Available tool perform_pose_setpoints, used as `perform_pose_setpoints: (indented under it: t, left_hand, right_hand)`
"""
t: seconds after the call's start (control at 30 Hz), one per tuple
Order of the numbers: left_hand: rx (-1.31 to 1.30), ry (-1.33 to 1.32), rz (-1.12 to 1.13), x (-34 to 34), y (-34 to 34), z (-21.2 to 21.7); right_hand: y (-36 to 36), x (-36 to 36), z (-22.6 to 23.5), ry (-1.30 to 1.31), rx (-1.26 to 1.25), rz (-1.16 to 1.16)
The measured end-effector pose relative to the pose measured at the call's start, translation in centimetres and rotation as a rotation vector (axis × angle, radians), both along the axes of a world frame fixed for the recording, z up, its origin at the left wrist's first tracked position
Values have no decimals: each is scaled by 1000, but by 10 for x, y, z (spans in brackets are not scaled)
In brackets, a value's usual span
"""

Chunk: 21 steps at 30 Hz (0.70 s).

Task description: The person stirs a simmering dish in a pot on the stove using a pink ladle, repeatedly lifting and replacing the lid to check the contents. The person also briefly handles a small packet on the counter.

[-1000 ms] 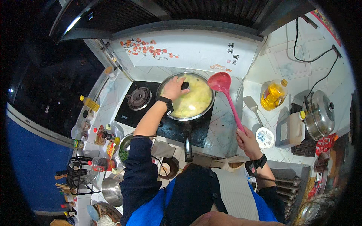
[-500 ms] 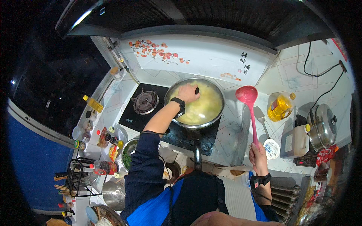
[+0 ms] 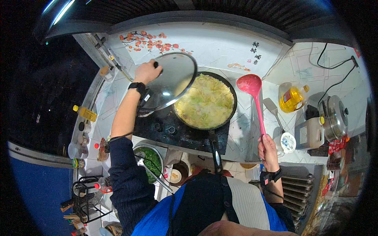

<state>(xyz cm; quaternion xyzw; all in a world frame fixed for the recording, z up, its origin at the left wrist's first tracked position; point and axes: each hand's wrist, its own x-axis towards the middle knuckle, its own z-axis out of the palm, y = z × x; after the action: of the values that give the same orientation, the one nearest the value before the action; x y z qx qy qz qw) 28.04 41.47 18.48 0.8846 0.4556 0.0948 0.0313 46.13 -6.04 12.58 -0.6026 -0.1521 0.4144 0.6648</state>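
My left hand (image 3: 146, 72) grips the black knob of a glass lid (image 3: 170, 82) and holds it tilted, lifted off to the left of the black wok (image 3: 204, 103). The wok sits on the stove, uncovered and full of pale yellow-green chopped cabbage. My right hand (image 3: 268, 148) holds the handle of a red ladle (image 3: 252, 92) upright, its bowl raised beside the wok's right rim. The wok's long black handle (image 3: 215, 151) points toward me.
A black gas hob (image 3: 165, 128) lies under the wok and lid. A bowl of green vegetables (image 3: 151, 159) stands at the near left. A bottle of yellow oil (image 3: 291, 98), a jug (image 3: 311, 133) and a steel pot (image 3: 334, 114) stand at the right. Bottles line the left counter edge.
My left hand has lifted the glass lid off the wok and swung it left. The red ladle has stayed upright in my right hand beside the wok.
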Motion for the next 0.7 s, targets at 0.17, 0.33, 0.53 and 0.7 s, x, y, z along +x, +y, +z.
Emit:
perform_pose_setpoints:
  t: [0.17, 0.33, 0.53, 0.7]
  left_hand:
    - [13, 11, 141, -44, 35, -33]
    - [-60, -23, 239, -73, 62, -63]
    - [-4, -3, 347, -96, 87, -117]
    - [-88, 23, 404, -101, 96, -154]
  right_hand:
    - [10, -12, -1, -8, -74, -12]
    - [17, -19, 3, -41, -229, -57]
    - [32, -24, -3, -36, -193, -44]
    - [39, -28, -3, -40, -285, -18]
